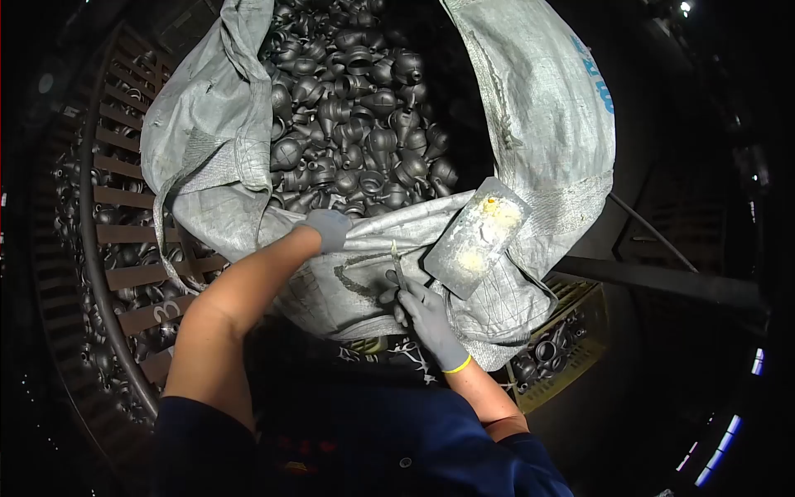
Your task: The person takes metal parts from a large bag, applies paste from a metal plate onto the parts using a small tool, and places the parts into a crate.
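Tool [397, 267] is sitting in our right hand [421, 313], gloved fingers grasping its lower end, tip pointing away from us, in front of the bag [551, 108] and just beside the board [445, 263]. Our left hand [333, 229] is resting at the bag's front fold [406, 222], beside the dark parts [381, 149] heaped inside. We can't tell whether it's gripping anything.

Doing this well, we'd be keeping the tip clear of both the left glove and the bag's fabric, holding the tool low and steady, and not knocking the board: it's lying tilted on the fold, carrying loose-looking pale stuff [499, 219], so a tug on the bag could be tipping it. We'd also be keeping the left fingers where we're seeing them.

Hard to make out: left fingertips are hiding past the fold; right palm is covering the tool's lower end. Tip is looking pale, but we can't say if that's coating or glare. Bag's far end is running out of frame, its right inside is sinking into black, and the crate [590, 370] is partly hiding under the bag.
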The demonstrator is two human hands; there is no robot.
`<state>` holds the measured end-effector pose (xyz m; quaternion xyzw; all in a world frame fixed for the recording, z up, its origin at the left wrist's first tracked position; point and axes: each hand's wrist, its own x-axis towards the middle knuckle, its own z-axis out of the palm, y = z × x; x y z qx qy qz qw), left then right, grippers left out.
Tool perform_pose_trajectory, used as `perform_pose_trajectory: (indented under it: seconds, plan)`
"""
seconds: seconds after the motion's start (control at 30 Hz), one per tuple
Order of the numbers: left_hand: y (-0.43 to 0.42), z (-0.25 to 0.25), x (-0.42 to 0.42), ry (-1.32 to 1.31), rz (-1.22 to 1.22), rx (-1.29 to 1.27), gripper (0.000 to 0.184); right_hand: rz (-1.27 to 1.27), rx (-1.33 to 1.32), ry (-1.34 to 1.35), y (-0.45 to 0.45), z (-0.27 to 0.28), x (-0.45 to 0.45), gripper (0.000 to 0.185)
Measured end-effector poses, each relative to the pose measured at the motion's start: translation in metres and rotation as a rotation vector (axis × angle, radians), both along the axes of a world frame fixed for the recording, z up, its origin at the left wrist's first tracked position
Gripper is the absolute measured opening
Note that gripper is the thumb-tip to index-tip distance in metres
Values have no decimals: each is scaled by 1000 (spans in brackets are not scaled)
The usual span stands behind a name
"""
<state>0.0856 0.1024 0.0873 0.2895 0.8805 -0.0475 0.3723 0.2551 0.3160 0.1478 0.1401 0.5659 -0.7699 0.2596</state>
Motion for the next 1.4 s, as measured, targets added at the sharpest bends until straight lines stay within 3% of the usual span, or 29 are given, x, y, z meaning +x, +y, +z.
perform_pose_trajectory:
  seconds: [0.03,0.13,0.17,0.2,0.23,0.27,0.3,0.37,0.43,0.5,0.53,0.57,0.6,0.7,0.8,0.87,0.93,1.03,1.1,1.2,1.3,1.4]
  plan:
    - [9,6,2,-51,-140,-81,31,1,-19,-26,-2,-8,-3,39]
    - [18,18,-27,-162,-239,-103,30,10,-51,-45,-10,-30,-15,37]
    - [6,-15,-48,-223,-130,-39,28,15,-59,-56,-11,-34,-19,37]
    - [15,12,-70,-208,-28,-14,24,8,-76,-103,-12,-39,-22,43]
    - [-2,-17,-93,-259,75,159,23,-1,-82,-135,-10,-47,-20,43]
    - [0,-21,-114,-269,166,61,29,20,-68,-134,-8,-55,-18,42]
    - [2,-28,-126,-106,150,26,29,43,-54,-126,-7,-63,-17,42]
    - [6,-39,-133,-76,143,68,32,31,-22,-95,-6,-70,-15,37]
    - [5,-97,-128,25,24,215,35,35,-87,-216,-5,-70,-16,36]
    - [10,-193,-111,109,-95,369,38,112,-76,-286,-2,-76,-16,36]
    - [18,-252,-102,-24,-101,346,43,68,-55,-146,-5,-79,-16,35]
    - [27,-274,-98,-97,-106,335,46,26,-32,-4,-6,-82,-16,34]
    - [36,-294,-95,-170,-109,322,48,49,-112,-108,-4,-87,-13,33]
    - [66,-313,-88,-71,-228,496,51,104,-124,-147,1,-94,-11,39]
    - [38,-293,-68,-30,-263,554,54,143,-49,-89,5,-88,-25,39]
    - [30,-202,-93,-360,-18,127,44,105,-98,-171,2,-79,-31,36]
    - [3,-186,-98,-525,-216,-240,41,64,-126,-250,3,-80,-29,33]
    - [-20,-170,-82,-542,-259,-209,36,99,-235,-377,1,-83,-24,40]
    - [-25,-180,-76,-473,-273,-158,39,93,-233,-340,0,-80,-30,40]
    - [-2,-136,-84,-484,-123,-97,34,79,-95,-107,-2,-83,-30,35]
    - [-9,-136,-81,-454,-143,-29,31,20,-67,-131,-7,-87,-21,34]
    - [25,-50,-106,-342,-123,-100,28,69,-71,-218,-6,-79,-19,33]
